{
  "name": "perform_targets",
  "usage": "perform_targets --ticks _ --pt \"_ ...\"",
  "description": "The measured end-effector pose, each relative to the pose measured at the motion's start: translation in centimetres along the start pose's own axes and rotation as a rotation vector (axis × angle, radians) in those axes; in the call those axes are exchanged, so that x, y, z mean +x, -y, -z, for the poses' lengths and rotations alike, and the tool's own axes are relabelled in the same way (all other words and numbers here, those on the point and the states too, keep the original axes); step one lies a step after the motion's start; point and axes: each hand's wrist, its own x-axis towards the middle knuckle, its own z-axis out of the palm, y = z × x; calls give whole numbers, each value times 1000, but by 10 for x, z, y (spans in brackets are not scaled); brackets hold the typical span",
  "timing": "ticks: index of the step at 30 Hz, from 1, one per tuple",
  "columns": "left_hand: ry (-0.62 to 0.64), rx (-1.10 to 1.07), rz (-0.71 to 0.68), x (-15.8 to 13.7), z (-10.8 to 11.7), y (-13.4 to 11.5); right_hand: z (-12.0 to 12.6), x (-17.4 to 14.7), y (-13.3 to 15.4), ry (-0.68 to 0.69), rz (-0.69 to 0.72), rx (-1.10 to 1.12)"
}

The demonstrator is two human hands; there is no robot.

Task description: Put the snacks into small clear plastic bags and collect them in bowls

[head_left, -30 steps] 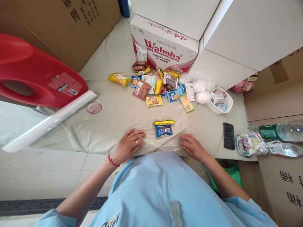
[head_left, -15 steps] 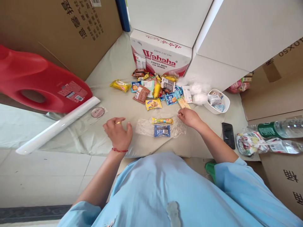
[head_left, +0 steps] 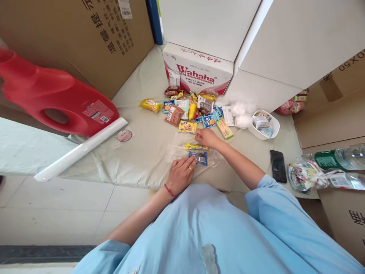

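The left hand (head_left: 180, 175), between seven and eight o'clock from the blue packet (head_left: 202, 158), lies flat with fingers outstretched, fingertips on its edge; the right hand (head_left: 206, 138), near one o'clock, curls its fingers, and whether they pinch anything cannot be told. Half a second earlier, both were farther apart. The packet lies on crumpled clear film (head_left: 216, 158), a yellow stick pack (head_left: 194, 146) at twelve.
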Motion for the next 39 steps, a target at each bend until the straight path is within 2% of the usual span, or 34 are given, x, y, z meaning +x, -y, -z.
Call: perform_targets --ticks 4,7,10,13,17,19,21,23,25,29,32,35,39 --pt "32 11 79 11 -3 3 4 -35 19 -77 138 -69" --pt "21 -51 133 14 -6 9 -8 -63 29 7 267 -151" --pt "-64 -164 171 7 -6 19 -31 -83 31 86 347 -220" --pt "-215 -242 304 -5 -2 31 -49 -95 30 112 342 -283" --pt "-478 -240 640 -4 1 45 -59 -101 38 78 280 -313" --pt "-481 -246 738 5 1 49 -60 -101 44 50 267 -311" --pt "-378 -224 777 15 1 49 -62 -102 48 19 271 -304" --pt "-258 -175 773 22 4 47 -65 -103 48 -23 282 -283" --pt "-189 -179 750 24 9 44 -69 -106 44 -66 285 -224" --pt "-241 -345 673 22 20 25 -82 -111 32 -137 309 10" --pt "-285 -367 484 23 17 0 -94 -113 27 -193 345 128" --pt "-182 -266 272 26 4 -18 -102 -117 26 -261 340 173" --pt "-30 -64 159 21 -15 -21 -93 -133 24 -261 432 238"
